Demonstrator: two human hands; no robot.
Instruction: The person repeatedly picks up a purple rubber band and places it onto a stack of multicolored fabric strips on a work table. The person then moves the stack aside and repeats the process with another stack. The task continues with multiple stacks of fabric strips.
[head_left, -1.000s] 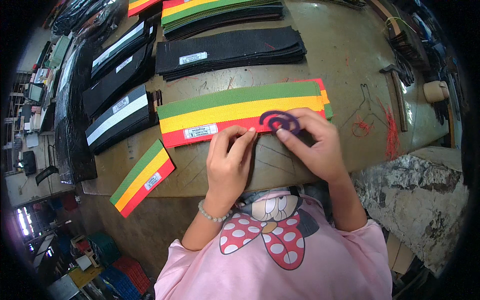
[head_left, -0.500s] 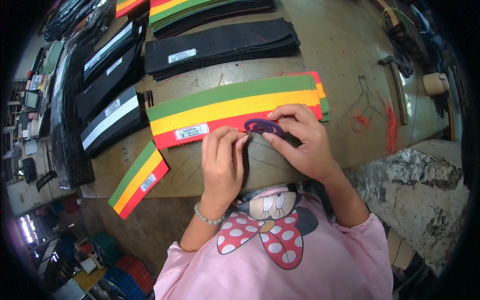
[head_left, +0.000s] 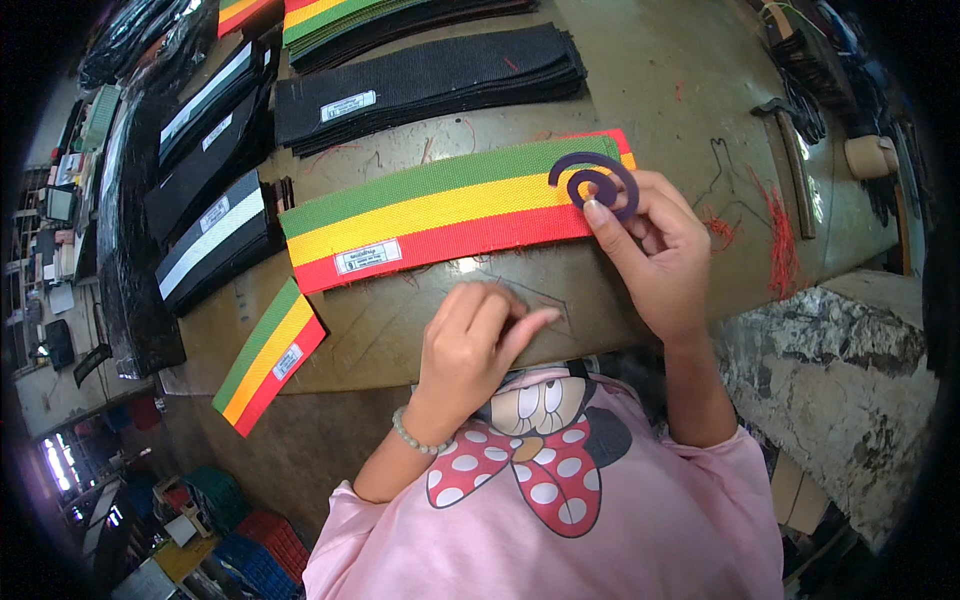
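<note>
Surface (head_left: 690, 70) bears black stack (head_left: 445, 85) behind striped strap (head_left: 450, 212); crates (head_left: 275, 538) left of it. Right hand (head_left: 660, 240) pinches purple spiral (head_left: 629, 190); left hand (head_left: 480, 345), hold unclear.

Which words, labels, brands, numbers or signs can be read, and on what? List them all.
No text can be read:
Long striped strip, white label: too small.
Small striped strip, white label: too small.
Wide black stack, white label: too small.
Black-and-white stack, white label: too small.
Narrow black stack behind it, white label: blurred.
</note>
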